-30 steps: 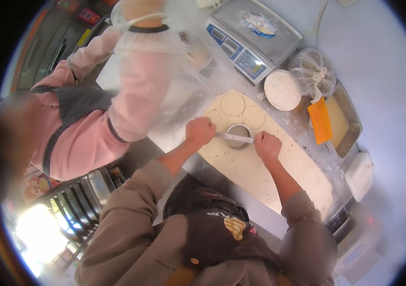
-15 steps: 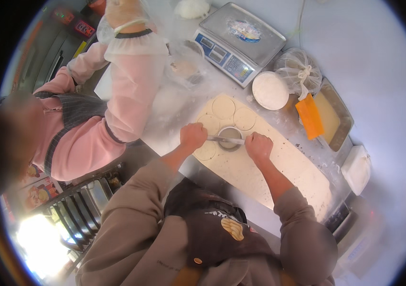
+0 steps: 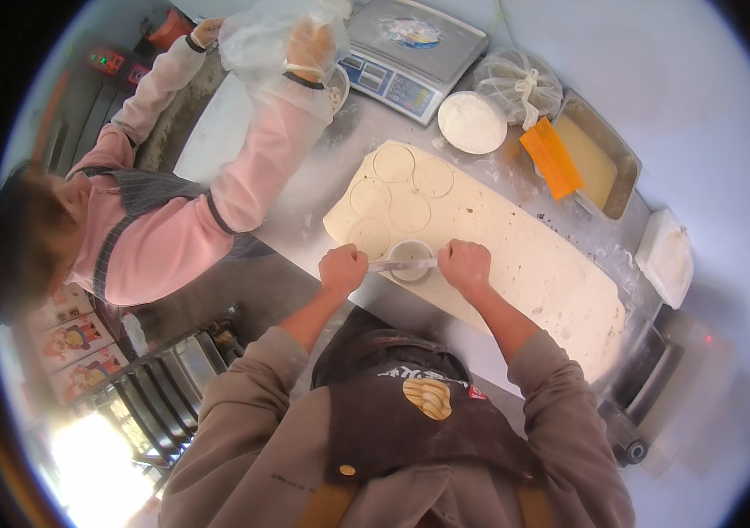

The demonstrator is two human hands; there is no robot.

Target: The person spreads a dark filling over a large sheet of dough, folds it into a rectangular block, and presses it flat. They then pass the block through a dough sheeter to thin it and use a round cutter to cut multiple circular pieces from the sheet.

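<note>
A wide, flat sheet of dough [image 3: 524, 282] lies across the work table. At its near edge, a round ring cutter [image 3: 403, 264] with a flat bar across its top rests on the dough. My left hand [image 3: 343, 268] is closed around the bar's left end, and my right hand [image 3: 464, 264] grips the right end. Several cut circles [image 3: 390, 195] show in the dough's left part, still lying in the sheet. Dark specks dot the surface of the dough on the right.
Beyond the dough stand a digital scale [image 3: 414, 53], a bowl of white powder [image 3: 472, 122], a knotted clear bag [image 3: 520, 84] and a metal tray [image 3: 625, 180] with an orange scraper [image 3: 552, 158]. A co-worker in pink sleeves [image 3: 274, 154] handles a plastic bag [image 3: 260, 40] at left.
The cutter, in both my hands, has moved to the dough's near edge, leaving another circle where it was. The co-worker's arms have shifted over the plastic bag.
</note>
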